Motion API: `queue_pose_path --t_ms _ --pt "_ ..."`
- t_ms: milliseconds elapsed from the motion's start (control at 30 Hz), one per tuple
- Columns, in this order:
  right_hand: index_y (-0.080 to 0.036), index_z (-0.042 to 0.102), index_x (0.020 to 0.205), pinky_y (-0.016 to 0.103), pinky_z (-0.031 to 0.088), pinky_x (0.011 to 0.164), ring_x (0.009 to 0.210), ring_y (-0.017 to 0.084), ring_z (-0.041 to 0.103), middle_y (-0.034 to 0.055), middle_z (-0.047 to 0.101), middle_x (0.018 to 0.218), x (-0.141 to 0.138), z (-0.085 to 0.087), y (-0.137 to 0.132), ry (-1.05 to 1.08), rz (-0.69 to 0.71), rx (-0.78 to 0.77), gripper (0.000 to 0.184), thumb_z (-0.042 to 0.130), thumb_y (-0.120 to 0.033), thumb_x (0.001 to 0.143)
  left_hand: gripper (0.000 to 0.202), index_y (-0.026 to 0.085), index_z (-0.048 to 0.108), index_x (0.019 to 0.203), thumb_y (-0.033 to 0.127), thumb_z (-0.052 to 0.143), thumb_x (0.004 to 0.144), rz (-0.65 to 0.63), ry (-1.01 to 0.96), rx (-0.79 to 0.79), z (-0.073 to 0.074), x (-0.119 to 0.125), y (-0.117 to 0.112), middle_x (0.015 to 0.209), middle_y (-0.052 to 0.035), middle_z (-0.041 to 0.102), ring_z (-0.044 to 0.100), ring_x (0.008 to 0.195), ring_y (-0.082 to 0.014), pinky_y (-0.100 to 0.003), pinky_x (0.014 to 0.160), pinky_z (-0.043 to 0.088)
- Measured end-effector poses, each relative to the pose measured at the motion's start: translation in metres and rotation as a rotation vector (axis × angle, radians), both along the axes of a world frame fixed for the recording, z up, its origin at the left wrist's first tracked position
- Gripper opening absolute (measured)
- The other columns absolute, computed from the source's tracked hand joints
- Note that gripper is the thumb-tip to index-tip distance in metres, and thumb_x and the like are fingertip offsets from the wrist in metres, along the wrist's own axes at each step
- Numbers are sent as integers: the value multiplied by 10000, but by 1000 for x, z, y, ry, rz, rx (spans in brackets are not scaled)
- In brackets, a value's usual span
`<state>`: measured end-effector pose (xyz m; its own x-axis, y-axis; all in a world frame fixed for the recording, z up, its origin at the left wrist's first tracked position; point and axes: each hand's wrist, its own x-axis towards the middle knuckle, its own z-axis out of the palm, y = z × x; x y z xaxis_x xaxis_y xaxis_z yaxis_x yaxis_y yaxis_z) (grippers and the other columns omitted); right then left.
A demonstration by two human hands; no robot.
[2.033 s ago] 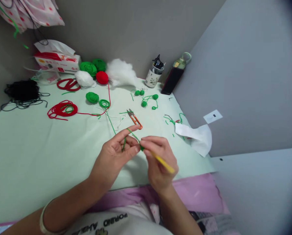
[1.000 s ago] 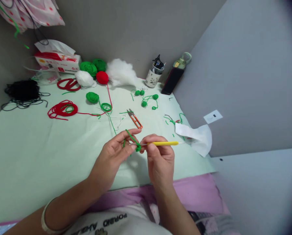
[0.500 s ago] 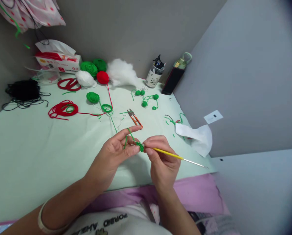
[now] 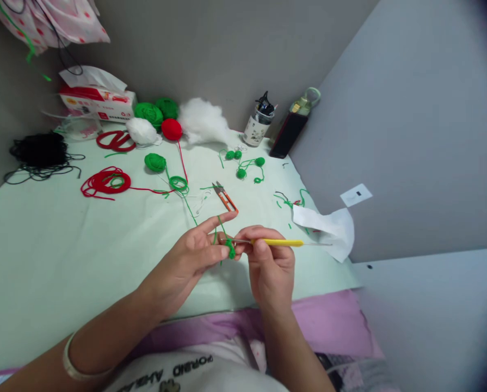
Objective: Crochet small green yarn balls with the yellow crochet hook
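My left hand (image 4: 190, 256) pinches a small piece of green crochet (image 4: 230, 249) between thumb and fingers. Green yarn (image 4: 219, 223) runs over its raised index finger and trails back to a small green ball (image 4: 155, 162). In my right hand (image 4: 271, 261) is a crochet hook (image 4: 284, 243) with a yellow grip, held almost level. The hook's metal tip is at the top of the green piece; whether it carries a loop I cannot make out. Orange thread snips (image 4: 226, 198) lie just beyond my left fingertips.
Red yarn (image 4: 111, 181), black yarn (image 4: 39, 152), red scissors (image 4: 116, 141) and a tissue box (image 4: 100, 103) are at left. White stuffing (image 4: 204, 121), a pen cup (image 4: 258, 128) and a bottle (image 4: 291, 126) line the back. Several green crocheted balls (image 4: 240, 173) lie mid-table; white paper (image 4: 328, 228) is at right.
The crochet hook has swung from slanting down to the right to nearly level. My right hand has turned with it, and the green crochet piece has shifted slightly left and tilted.
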<state>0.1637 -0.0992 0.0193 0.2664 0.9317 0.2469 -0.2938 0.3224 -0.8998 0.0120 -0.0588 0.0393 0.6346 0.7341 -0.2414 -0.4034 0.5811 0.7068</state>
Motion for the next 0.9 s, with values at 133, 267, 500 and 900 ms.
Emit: queue_pose_path --t_ms 133,267,500,900 --pt "-245 799 919 226 575 617 646 101 684 13 761 845 3 3 2 72 19 -12 125 720 -337 947 599 240 646 1419 200 766 834 -15 8 -48 -2 -4 2 936 -33 699 526 715 -114 -224 584 346" --pt "-221 765 856 205 541 573 604 89 637 3 726 784 9 6 6 136 45 -88 153 736 -353 927 516 232 702 1350 201 754 838 -24 17 -47 -2 -7 3 945 -32 652 330 584 -72 -227 494 237" --pt "-259 778 923 306 568 673 745 161 675 33 731 858 4 6 -1 -218 -75 -18 141 662 -320 976 513 253 728 1277 185 819 776 177 249 185 3 5 -4 826 22 580 535 801 -131 -231 784 445" --pt "-371 819 1027 367 577 809 993 208 716 27 792 1019 -7 3 -3 -356 -228 139 252 678 -173 960 347 272 787 1210 340 794 869 138 240 186 -4 2 0 887 8 701 399 583 -71 -226 560 343"
